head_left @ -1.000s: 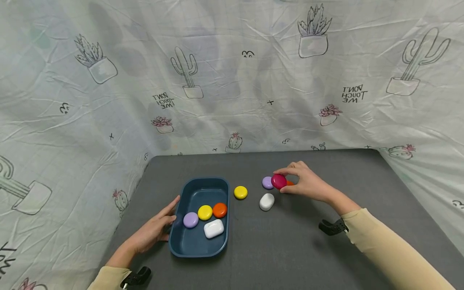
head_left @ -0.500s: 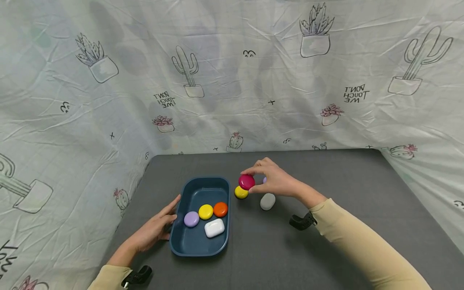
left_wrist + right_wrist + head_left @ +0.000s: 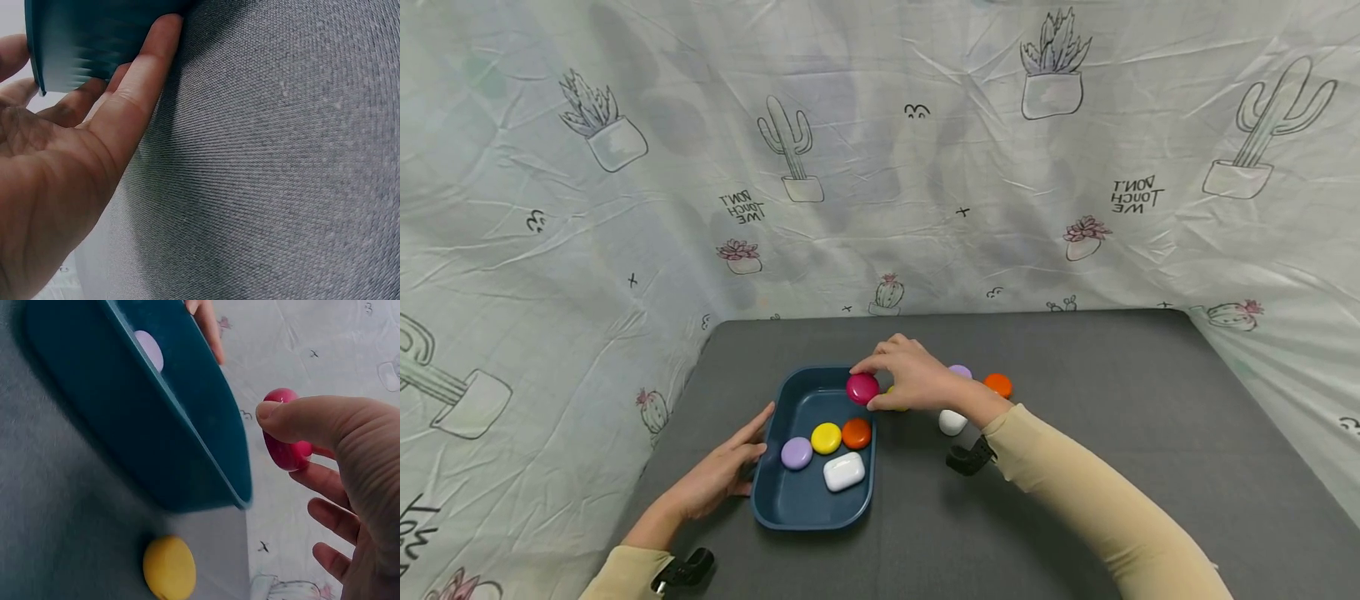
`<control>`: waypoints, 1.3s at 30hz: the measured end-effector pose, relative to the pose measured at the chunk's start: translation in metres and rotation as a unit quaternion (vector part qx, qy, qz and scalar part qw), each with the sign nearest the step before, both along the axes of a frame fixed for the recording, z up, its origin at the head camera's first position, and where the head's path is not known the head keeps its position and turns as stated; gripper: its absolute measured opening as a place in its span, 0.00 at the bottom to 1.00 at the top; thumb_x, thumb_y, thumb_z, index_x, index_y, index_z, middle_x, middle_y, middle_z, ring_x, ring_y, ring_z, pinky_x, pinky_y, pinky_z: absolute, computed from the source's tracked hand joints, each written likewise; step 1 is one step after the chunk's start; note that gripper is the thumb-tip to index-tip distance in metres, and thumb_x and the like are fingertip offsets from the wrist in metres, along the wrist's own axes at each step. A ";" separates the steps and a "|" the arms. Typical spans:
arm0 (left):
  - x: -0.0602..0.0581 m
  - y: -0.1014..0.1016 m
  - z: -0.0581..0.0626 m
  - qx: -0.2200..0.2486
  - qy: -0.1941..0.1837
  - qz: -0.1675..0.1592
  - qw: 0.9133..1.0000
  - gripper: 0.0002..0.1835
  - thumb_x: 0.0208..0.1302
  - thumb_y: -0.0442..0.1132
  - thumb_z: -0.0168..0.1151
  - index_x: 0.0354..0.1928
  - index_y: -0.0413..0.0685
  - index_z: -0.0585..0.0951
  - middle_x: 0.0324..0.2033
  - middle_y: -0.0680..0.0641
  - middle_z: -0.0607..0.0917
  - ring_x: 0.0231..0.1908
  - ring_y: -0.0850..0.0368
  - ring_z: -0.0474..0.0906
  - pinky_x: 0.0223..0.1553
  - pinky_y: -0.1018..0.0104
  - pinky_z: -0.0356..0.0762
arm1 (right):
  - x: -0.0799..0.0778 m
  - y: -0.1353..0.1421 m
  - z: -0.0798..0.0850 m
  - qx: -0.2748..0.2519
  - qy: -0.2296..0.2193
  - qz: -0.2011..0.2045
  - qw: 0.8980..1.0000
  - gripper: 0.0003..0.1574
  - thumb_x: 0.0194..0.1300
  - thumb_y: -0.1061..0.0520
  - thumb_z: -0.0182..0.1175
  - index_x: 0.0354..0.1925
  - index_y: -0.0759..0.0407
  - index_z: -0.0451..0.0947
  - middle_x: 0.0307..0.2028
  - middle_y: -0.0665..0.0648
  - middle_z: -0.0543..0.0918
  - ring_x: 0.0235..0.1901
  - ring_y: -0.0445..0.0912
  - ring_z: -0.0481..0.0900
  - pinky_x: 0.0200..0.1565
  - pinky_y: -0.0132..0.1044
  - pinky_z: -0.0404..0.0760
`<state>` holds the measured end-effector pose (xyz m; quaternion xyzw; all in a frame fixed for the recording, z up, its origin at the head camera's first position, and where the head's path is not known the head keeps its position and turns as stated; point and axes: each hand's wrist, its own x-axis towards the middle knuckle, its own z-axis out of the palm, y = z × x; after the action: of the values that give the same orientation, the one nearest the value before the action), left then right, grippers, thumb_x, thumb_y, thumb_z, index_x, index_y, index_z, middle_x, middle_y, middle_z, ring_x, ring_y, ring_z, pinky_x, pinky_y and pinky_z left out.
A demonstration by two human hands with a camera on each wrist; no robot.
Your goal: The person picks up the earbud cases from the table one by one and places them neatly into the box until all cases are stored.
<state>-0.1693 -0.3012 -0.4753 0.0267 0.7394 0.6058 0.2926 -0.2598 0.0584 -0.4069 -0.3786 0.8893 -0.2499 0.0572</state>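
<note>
In the head view my right hand pinches a glossy crimson disc between thumb and fingers, over the right rim of a blue rectangular tray. The right wrist view shows the disc above the rim level, its thick rounded edge under the thumb. My left hand lies along the tray's left wall, fingers fairly straight against it; the left wrist view shows those fingers touching the wall. Inside the tray are a lilac disc, a yellow disc, an orange disc and a white rounded block.
Right of the tray on the grey table, a second yellow disc is partly behind the right hand. Beyond it lie another lilac disc, another orange disc and a white rounded piece. A printed cloth hangs behind.
My right hand has carried the crimson disc leftward from above the loose pieces, past the yellow disc, to the tray's right rim. The left hand and tray have stayed in place.
</note>
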 end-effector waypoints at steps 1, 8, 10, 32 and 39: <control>0.000 0.000 0.000 0.000 0.000 0.000 1.000 0.35 0.82 0.48 0.48 0.81 0.78 0.45 0.79 0.36 0.46 0.70 0.30 0.59 0.50 0.40 0.80 | 0.000 -0.004 -0.001 0.004 -0.001 0.001 1.000 0.31 0.61 0.43 0.74 0.63 0.40 0.82 0.48 0.44 0.79 0.54 0.44 0.66 0.53 0.45 0.67; -0.001 -0.001 0.000 0.004 0.003 -0.005 1.000 0.36 0.82 0.48 0.48 0.82 0.78 0.45 0.79 0.35 0.46 0.70 0.31 0.60 0.50 0.40 0.80 | -0.004 -0.030 -0.009 0.044 0.017 0.004 0.999 0.32 0.61 0.42 0.74 0.63 0.41 0.82 0.52 0.47 0.81 0.57 0.47 0.66 0.56 0.46 0.66; 0.000 -0.001 0.001 0.005 0.003 -0.006 1.000 0.36 0.82 0.48 0.48 0.82 0.78 0.44 0.79 0.35 0.46 0.70 0.31 0.60 0.50 0.40 0.80 | -0.005 -0.037 -0.013 0.069 0.036 0.003 0.997 0.32 0.60 0.41 0.74 0.62 0.41 0.82 0.51 0.47 0.82 0.56 0.47 0.66 0.55 0.46 0.66; 0.003 -0.001 0.003 0.002 0.004 -0.001 1.000 0.35 0.82 0.48 0.47 0.82 0.77 0.45 0.79 0.35 0.47 0.69 0.31 0.61 0.50 0.40 0.80 | -0.004 -0.027 -0.016 0.075 0.057 -0.020 0.995 0.31 0.62 0.39 0.73 0.62 0.42 0.83 0.57 0.49 0.81 0.57 0.49 0.66 0.56 0.47 0.65; 0.006 0.000 0.005 0.003 0.000 -0.002 1.000 0.35 0.83 0.48 0.46 0.82 0.77 0.45 0.79 0.35 0.47 0.68 0.33 0.63 0.50 0.41 0.81 | 0.001 0.013 -0.007 0.022 0.040 -0.046 0.998 0.30 0.63 0.41 0.73 0.62 0.43 0.83 0.57 0.49 0.81 0.58 0.50 0.67 0.58 0.51 0.66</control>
<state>-0.1634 -0.3014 -0.4704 0.0288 0.7374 0.6077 0.2935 -0.2588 0.0716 -0.4140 -0.3451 0.9129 -0.2173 0.0187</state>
